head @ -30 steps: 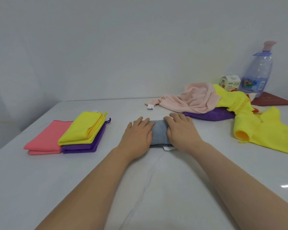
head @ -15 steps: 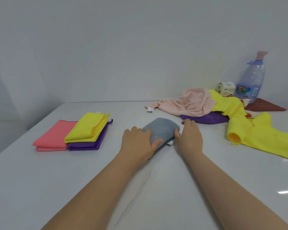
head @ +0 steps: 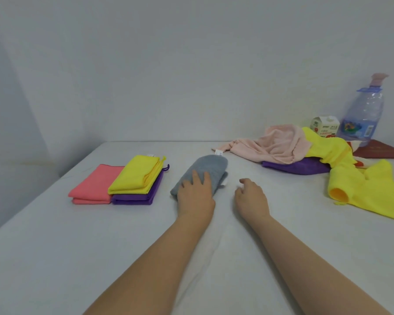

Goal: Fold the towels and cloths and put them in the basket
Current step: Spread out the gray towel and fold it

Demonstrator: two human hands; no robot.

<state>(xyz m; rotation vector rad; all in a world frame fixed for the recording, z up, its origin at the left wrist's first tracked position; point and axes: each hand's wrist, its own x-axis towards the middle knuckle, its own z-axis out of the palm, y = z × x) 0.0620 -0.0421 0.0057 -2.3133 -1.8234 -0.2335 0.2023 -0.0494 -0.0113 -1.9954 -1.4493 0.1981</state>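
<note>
Left hand (head: 195, 196) flat on near end of folded grey cloth (head: 210, 164), fingers extended, pressing. Right hand (head: 251, 198) just beside it, touching nothing, fingers loosely curled, empty. Cloth lies mid-table (head: 77, 246); folded yellow cloth (head: 137, 176) left; unfolded pink towel (head: 280, 144) far right.

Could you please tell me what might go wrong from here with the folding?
1. Only the left hand presses the folded grey cloth; the right hand is off it, so sliding it may loosen the fold.
2. The loose yellow cloth lies close in front of the carton and bottle; tugging it could topple them.
</note>
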